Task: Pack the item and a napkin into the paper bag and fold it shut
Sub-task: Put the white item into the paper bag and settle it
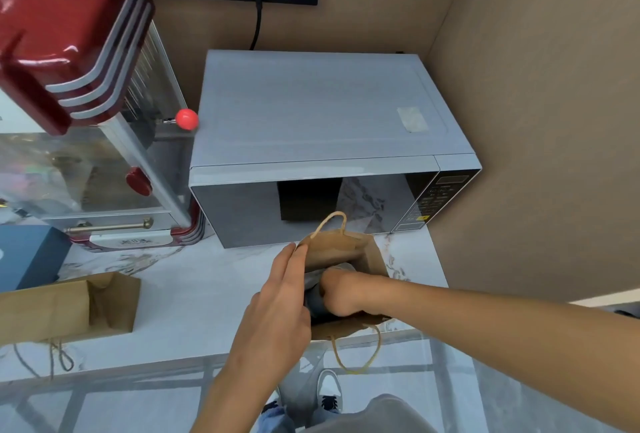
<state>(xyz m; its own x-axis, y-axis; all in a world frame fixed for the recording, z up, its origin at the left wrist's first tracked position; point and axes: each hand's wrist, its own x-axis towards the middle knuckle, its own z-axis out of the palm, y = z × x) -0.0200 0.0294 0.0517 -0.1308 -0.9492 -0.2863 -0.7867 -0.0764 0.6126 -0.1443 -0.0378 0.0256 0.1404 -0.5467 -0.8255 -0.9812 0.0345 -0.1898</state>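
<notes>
The paper bag [346, 252] stands upright and open on the marble counter [194, 294], just in front of the microwave [318, 142] — plain brown kraft paper with twisted cord handles, one loop standing up at the far rim, the other hanging over the near edge. The left hand [277, 308] has its fingers [294, 259] stretched out flat, their tips pressed against the bag's left rim, holding the mouth apart. The right hand [341, 294] is down inside the mouth, fingers curled into a fist around a dark grey item [315, 301], which sits between the two hands; just beyond the knuckles lies something pale and crumpled [318, 277] — napkin or not, I cannot tell. A second brown bag [69, 304] lies on its side well to the left.
</notes>
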